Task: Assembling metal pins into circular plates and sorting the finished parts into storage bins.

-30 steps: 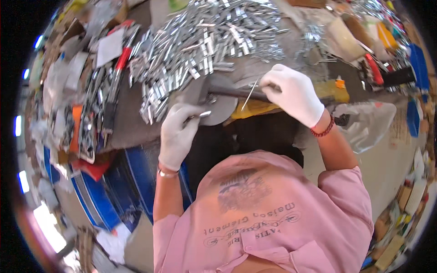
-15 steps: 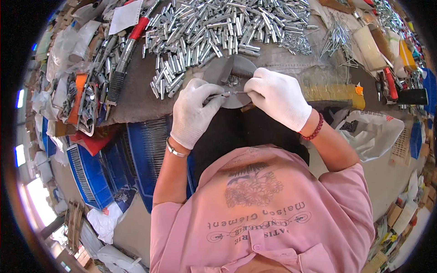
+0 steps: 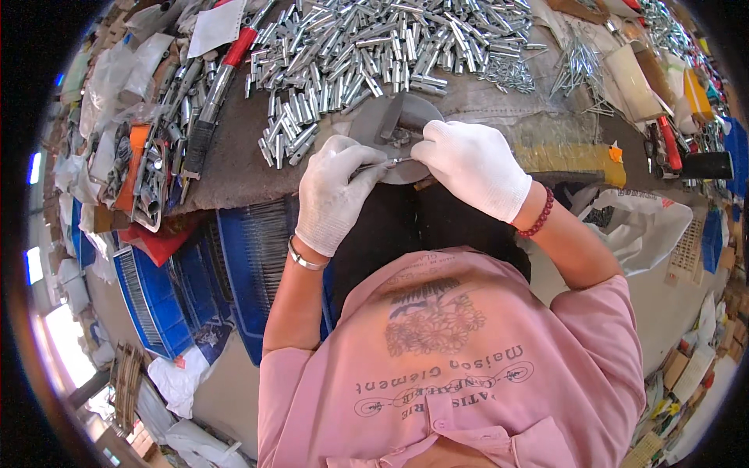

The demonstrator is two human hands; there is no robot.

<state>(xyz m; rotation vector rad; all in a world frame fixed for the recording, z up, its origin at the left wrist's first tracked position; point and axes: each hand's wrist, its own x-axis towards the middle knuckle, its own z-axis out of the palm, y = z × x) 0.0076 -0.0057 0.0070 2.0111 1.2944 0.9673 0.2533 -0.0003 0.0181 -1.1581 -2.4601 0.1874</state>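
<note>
My left hand [image 3: 337,191], in a white knit glove, is closed, with thumb and forefinger pinching a slim metal rod [image 3: 370,165]. My right hand [image 3: 474,168], gloved alike, is closed on a thin metal pin [image 3: 405,160]. The pin meets the tip of the rod between the two hands; whether it is inside the rod I cannot tell. Just beneath the fingertips lies a round grey dish [image 3: 367,125] with a dark upright divider and some small metal bits in it.
Beyond the dish spreads a large heap of shiny metal sleeves [image 3: 374,54]. Loose thin pins [image 3: 581,66] lie at the far right. Tools, including a red-and-black handle [image 3: 222,78], crowd the left. Blue crates [image 3: 253,257] of rods stand below the bench edge, and a white plastic bag [image 3: 636,226] hangs on the right.
My right hand has shifted slightly left, bringing its fingertips closer to my left hand. The left hand has barely moved.
</note>
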